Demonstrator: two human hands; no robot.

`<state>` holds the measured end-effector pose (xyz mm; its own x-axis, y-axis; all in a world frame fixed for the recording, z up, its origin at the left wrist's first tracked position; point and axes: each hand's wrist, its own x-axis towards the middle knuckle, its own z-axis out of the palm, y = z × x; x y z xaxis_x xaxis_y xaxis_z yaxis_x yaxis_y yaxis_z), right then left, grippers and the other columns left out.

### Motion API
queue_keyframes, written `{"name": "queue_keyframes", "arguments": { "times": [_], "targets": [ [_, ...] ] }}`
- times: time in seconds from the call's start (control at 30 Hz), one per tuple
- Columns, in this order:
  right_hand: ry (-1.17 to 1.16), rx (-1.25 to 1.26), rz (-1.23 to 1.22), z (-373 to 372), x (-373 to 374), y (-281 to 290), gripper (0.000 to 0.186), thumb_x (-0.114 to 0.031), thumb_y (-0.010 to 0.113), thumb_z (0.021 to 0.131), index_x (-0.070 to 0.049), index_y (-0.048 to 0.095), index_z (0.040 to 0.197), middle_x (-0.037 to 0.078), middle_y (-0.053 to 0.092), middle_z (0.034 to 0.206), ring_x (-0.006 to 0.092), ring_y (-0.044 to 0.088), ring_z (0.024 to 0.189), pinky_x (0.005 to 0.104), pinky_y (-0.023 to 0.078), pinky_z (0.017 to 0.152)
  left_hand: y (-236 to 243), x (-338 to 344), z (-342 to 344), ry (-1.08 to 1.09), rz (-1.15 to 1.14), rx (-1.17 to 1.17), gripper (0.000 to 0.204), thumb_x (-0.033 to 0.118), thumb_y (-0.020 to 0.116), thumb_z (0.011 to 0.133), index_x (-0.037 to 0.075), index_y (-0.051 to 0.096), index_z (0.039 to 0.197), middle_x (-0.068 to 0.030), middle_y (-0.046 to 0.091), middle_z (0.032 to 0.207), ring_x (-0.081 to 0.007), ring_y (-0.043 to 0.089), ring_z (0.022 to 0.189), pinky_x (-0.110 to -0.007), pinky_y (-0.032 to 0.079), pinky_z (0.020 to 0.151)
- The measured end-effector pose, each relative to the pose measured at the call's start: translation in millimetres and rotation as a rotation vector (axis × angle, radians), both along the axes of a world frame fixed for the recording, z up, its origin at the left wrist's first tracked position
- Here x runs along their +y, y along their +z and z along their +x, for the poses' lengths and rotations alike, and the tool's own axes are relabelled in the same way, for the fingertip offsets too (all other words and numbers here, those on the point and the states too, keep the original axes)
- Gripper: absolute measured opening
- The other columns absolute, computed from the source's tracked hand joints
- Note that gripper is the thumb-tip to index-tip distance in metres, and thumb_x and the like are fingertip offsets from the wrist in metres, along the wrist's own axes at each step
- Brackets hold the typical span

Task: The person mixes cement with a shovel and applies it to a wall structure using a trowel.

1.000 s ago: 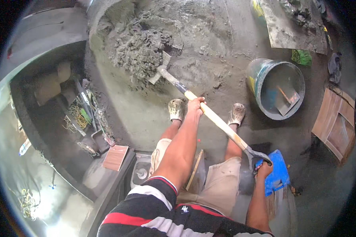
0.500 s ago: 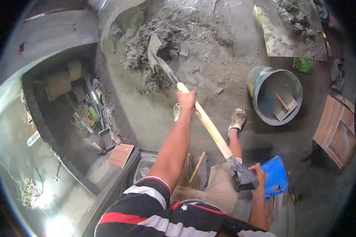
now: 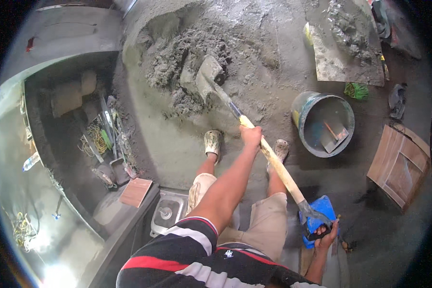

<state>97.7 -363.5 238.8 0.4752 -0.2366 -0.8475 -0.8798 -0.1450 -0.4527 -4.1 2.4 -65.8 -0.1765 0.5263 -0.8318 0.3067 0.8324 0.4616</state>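
Grey heap (image 3: 165, 72): crumbly, wet-looking mix banked on the floor (image 3: 173, 161), in front of the person's feet and within the shovel's reach.
Shovel (image 3: 283, 173): slants from the heap down to the person's right side; its blade is over the heap's right part, though whether it touches cannot be told.
Left grip (image 3: 250, 137): wrapped round the upper shaft, likely to bear the weight near the blade.
Bucket (image 3: 298, 126): large and round, standing right of the shaft, apart from it; a flat tool (image 3: 338, 140) with a wooden handle rests inside.
Right grip (image 3: 324, 236): clasped on the end handle, low by the hip, probably to steer and turn the blade; a blue plastic piece (image 3: 323, 207) shows behind it.
Blade: grey, broad and smeared with mix; any load is unclear.
Shaft: pale yellowish wood with worn, dirty patches, and a dark band toward the blade.
End handle: dark grey, widening from the wood, partly covered by the fingers.
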Motion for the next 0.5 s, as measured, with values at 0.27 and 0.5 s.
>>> {"name": "queue_keyframes", "arguments": {
  "times": [0.27, 0.5],
  "targets": [
    [-0.104, 0.055, 0.033, -5, -2, 3, 0.041, -0.053, 0.050, 0.097, -0.016, 0.049, 0.078, -0.003, 0.039, 0.051, 0.0121, 0.041, 0.043, 0.0306, 0.038, 0.039, 74, 35, -3, -0.095, 0.305, 0.017, 0.049, 0.002, 0.069, 0.074, 0.000, 0.037, 0.110, -0.0131, 0.055, 0.086, -0.0210, 0.060, 0.062, -0.037, 0.053, 0.051],
    [-0.016, 0.255, 0.276, -62, 152, -33, 0.042, -0.049, 0.052, 0.096, -0.012, 0.051, 0.078, -0.002, 0.039, 0.054, 0.0148, 0.043, 0.048, 0.0338, 0.041, 0.051, -25, 182, -67, -0.299, 0.281, 0.199, 0.048, 0.010, 0.068, 0.072, -0.009, 0.045, 0.110, -0.0228, 0.063, 0.095, -0.0305, 0.065, 0.080, -0.041, 0.053, 0.075]
  ]
}}
